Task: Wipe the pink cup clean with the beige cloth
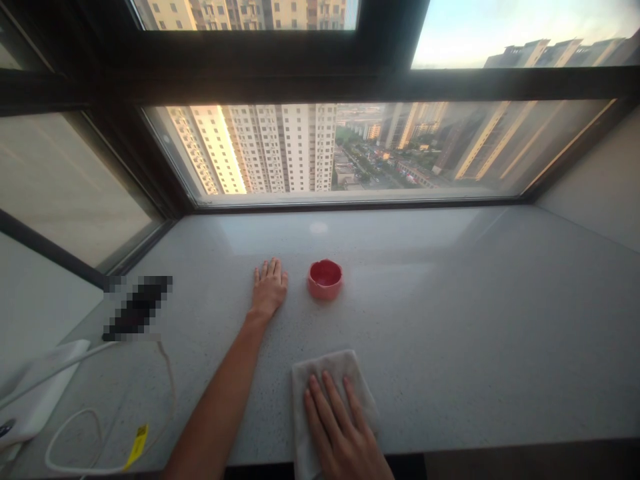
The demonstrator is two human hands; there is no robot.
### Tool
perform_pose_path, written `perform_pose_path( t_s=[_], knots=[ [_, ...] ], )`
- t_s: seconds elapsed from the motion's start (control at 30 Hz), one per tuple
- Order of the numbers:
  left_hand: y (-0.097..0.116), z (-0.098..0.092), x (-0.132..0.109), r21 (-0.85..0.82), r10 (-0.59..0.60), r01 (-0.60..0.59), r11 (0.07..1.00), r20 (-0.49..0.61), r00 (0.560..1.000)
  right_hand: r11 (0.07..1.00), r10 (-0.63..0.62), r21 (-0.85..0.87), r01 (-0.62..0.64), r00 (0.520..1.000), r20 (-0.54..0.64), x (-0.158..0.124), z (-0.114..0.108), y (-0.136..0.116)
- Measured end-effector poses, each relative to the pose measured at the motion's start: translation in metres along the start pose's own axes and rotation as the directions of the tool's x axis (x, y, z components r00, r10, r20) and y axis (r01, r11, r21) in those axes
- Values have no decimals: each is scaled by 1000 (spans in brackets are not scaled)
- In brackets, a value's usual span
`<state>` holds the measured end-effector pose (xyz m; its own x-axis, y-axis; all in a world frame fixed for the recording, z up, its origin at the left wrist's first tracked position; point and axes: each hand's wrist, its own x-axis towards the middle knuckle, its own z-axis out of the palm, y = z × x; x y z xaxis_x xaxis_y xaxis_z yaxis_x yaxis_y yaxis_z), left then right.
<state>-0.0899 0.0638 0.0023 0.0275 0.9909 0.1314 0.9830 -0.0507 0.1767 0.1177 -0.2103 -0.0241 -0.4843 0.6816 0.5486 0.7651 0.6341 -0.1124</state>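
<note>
My right hand lies flat with fingers spread on a folded light grey cloth, pressing it against the windowsill near its front edge. Part of the cloth hangs toward the edge under my palm. Farther in, my left hand rests palm down on the bare sill, its fingers stretched out and nothing in them. Just to the right of that hand, and apart from it, stands a small red bowl with a wavy rim. Small dark specks show on the sill between the bowl and the cloth.
A dark, pixelated object lies at the left. Near it are a white box-like device and a white cable with a yellow tag. Dark window frames border the back, and a wall stands at the right.
</note>
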Motion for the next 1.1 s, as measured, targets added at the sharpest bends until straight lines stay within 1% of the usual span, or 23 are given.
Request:
perform_pose_path(
  t_s=[0.1,0.17,0.2,0.23,0.27,0.3,0.33,0.37,0.4,0.43,0.47,0.5,0.53,0.57,0.6,0.63,0.67,0.7,0.73,0.77,0.83,0.9,1.1],
  knots=[
    [0,1,1,-1,-4,4,1000,-1,1000,986,-156,46,157,987,-29,-16,-12,5],
    [0,2,1,3,-4,4,1000,5,1000,963,-151,225,146,989,5,-17,-24,15],
    [0,2,1,6,-2,2,1000,7,1000,932,-86,355,68,996,34,-16,-30,22],
    [0,3,2,7,0,0,1000,6,1000,868,27,492,-67,996,87,-12,-36,30],
    [0,3,2,6,3,-3,1000,5,1000,753,174,613,-240,971,166,-5,-43,38],
    [0,3,2,5,5,-5,1000,4,1000,577,362,686,-442,892,271,4,-49,48],
    [0,4,2,3,6,-6,1000,3,1000,361,511,715,-599,768,386,16,-55,58],
    [0,4,2,1,5,-5,1000,1,1000,141,619,709,-691,620,481,30,-61,69],
    [0,4,2,0,5,-5,1000,-1,1000,-26,694,706,-708,495,522,46,-66,79],
    [0,5,3,1,6,-6,1000,-2,1000,-89,768,726,-682,417,486,63,-71,89],
    [-1,5,3,4,6,-6,1000,-3,1000,-52,845,755,-654,374,382,80,-75,98],
    [0,5,3,9,7,-7,1000,-4,1000,54,900,770,-636,365,238,97,-77,106],
    [0,5,3,14,7,-7,1000,-4,1000,197,913,755,-625,397,90,113,-77,113],
    [0,5,3,19,7,-7,1000,-4,1000,363,882,704,-610,469,-49,128,-74,119],
    [0,5,3,21,7,-7,1000,-4,1000,530,809,613,-585,567,-158,141,-68,123],
    [0,4,2,20,8,-8,1000,-4,1000,675,705,496,-546,676,-215,152,-60,126],
    [1,4,2,17,9,-8,1000,-2,1000,785,594,370,-497,775,-218,161,-49,129],
    [1,4,2,14,8,-8,1000,1,1000,860,491,254,-442,853,-179,168,-36,131],
    [1,4,2,13,7,-7,1000,4,1000,912,396,160,-378,912,-103,172,-22,133],
    [2,4,2,13,5,-5,1000,7,1000,944,319,89,-316,948,-19,175,-8,134],
    [2,4,2,18,3,-3,1000,9,1000,974,227,-9,-228,967,114,177,15,136],
    [2,5,2,25,5,-5,1000,4,1000,977,212,-63,-204,963,166,176,29,138],
    [3,4,1,18,4,-3,1000,-7,1000,959,272,-126,-255,952,139,178,30,136]
  ],
)
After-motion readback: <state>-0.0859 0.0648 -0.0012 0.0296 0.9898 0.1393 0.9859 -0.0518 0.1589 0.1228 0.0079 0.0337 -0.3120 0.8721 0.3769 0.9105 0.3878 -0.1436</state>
